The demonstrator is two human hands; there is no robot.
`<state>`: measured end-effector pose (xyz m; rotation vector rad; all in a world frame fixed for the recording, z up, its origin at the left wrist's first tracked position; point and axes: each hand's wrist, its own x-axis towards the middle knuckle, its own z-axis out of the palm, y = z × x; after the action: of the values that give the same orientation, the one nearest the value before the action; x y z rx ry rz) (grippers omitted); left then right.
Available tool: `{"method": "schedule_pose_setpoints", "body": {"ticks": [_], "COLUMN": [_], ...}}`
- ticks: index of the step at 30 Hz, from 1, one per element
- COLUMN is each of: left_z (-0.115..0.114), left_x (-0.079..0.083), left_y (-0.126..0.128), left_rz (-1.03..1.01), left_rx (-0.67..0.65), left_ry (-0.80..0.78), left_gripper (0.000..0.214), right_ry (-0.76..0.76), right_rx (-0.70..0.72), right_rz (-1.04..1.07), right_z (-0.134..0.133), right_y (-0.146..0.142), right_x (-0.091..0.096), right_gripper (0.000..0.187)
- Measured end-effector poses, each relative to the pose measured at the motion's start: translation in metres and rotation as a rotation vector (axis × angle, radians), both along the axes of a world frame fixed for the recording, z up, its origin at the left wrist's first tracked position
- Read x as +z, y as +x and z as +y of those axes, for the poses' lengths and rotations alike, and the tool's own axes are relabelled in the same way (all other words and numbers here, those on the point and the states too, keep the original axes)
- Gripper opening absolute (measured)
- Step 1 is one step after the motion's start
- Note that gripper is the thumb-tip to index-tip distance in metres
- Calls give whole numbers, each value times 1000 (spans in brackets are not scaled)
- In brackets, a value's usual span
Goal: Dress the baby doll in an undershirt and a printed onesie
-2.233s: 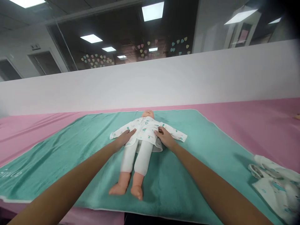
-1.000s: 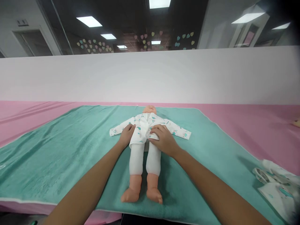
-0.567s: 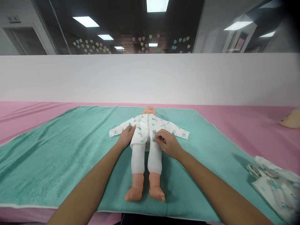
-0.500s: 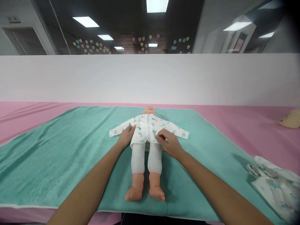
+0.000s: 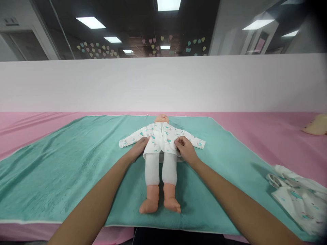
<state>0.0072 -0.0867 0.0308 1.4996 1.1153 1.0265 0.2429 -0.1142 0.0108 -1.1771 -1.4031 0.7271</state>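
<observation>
A baby doll [image 5: 152, 199] lies on its back on a green towel [image 5: 76, 180], feet toward me. It wears a white printed baby jacket [image 5: 155, 141] with both sleeves spread out, its front edges meeting down the middle, and white leg coverings [image 5: 152, 170]. My left hand [image 5: 139, 148] is closed at the jacket's left side, below the sleeve; some of its fingers are hidden by the cloth. On the opposite side my right hand [image 5: 186, 148] has its fingers curled and pinched at the jacket's side edge, below the other sleeve.
Folded white printed clothing [image 5: 298, 197] lies at the right on the towel. A pink cover [image 5: 276, 136] spreads beneath the towel. At the far right edge is a pale yellow object [image 5: 316, 125], partly cut off. A white low wall [image 5: 163, 85] stands behind, with windows above it.
My right hand has moved outward from the jacket's front to its side. My left fingertips have slipped further around the jacket's other side. The doll's legs have shifted slightly right.
</observation>
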Motion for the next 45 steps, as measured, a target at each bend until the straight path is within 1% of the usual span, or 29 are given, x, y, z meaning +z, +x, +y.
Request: {"method": "schedule_pose_setpoints", "body": {"ticks": [3, 5, 6, 11, 18, 23, 26, 30, 35, 38, 41, 43, 45], "left_z": [-8, -10, -11, -9, -9, -7, -6, -8, -16, -18, -14, -8, -2], "left_x": [-2, -4, -5, -5, -4, -8, -8, -4, 4, 5, 3, 1, -1], "left_y": [5, 8, 9, 13, 12, 11, 12, 13, 17, 21, 23, 21, 18], "left_rz": [-180, -260, -283, -326, -358, -367, -350, -331, -331, -304, -270, -214, -144], "left_rx": [-178, -241, -251, -224, -201, -161, -167, -175, -192, -141, -67, -1, 85], "left_ry": [-93, -143, -157, -130, -124, -128, -128, -126, -147, -135, -83, -54, -26], "left_gripper": [56, 57, 56, 55, 61, 58, 53, 47, 47, 48, 49, 48, 47], "right_ry": [-12, 7, 12, -6, -41, -41, -37, -22, 36, 57, 63, 59, 61], "right_rx": [4, 4, 5, 17, 26, 17, 19, 44, 92, 88, 76, 66, 34], "right_rz": [100, 108, 104, 103, 109, 129, 153, 173, 143, 90, -38, -237, -532], "right_z": [5, 6, 6, 5, 5, 3, 2, 4, 9, 4, -20, -46, -75], "right_y": [0, 1, 2, 4, 4, 4, 4, 6, 11, 15, 27, 44, 70], "right_x": [-2, -2, -2, -1, 0, 2, 3, 1, 1, 5, 8, 11, 16], "right_gripper": [18, 19, 19, 20, 20, 19, 19, 17, 18, 19, 19, 19, 19]}}
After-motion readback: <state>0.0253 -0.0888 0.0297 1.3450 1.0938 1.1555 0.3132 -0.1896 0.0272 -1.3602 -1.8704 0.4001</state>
